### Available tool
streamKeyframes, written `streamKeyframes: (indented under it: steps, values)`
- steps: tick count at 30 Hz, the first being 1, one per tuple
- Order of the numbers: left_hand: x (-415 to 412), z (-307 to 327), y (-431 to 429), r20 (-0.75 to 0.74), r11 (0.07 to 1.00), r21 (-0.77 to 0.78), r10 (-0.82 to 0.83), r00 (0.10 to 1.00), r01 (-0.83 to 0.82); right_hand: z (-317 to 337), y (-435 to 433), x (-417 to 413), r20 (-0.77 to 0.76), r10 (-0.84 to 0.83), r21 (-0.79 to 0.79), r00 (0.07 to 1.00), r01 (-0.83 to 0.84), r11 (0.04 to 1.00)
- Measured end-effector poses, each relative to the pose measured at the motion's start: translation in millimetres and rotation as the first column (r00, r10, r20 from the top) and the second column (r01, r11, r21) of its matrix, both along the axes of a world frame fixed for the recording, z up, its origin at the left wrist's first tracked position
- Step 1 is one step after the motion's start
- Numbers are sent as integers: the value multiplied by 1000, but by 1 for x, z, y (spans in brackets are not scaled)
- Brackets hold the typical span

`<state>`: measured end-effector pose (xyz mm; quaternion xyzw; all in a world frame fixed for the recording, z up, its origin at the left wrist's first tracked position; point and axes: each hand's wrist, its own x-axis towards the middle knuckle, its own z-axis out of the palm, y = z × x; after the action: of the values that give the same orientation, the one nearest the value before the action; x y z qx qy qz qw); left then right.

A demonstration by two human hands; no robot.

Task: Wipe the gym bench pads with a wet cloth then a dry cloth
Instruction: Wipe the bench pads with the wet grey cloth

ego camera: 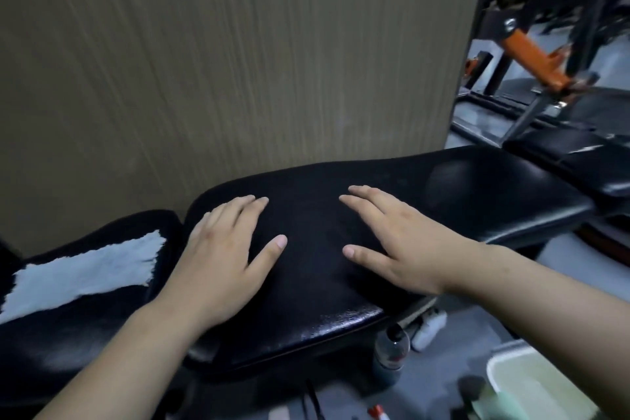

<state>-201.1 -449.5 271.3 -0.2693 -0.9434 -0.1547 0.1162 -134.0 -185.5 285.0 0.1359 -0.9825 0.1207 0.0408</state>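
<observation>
- Two hands flat on the long black bench pad, palms down, fingers straight and spread, gripping nothing.
- Left hand near the pad's left end; right hand further right, apart from the left.
- White cloth lies spread on the shorter pad to the left, just beside the left hand; wet or dry, can't tell.
- Bottle on the floor under the pad's near edge; pale tub at lower right.
- Tan wall panel behind; orange-and-black gym machine at upper right.
</observation>
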Motion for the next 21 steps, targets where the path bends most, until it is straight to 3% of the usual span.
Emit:
streamKeyframes:
  steps: [12,21]
  values:
    - [13,7,85,-10,994,-49,-98,995,98,29,54,39,-4,-91,-29,996,91,995]
    - [27,5,117,-25,989,-81,-124,992,121,40,71,49,-61,-56,-43,997,53,998]
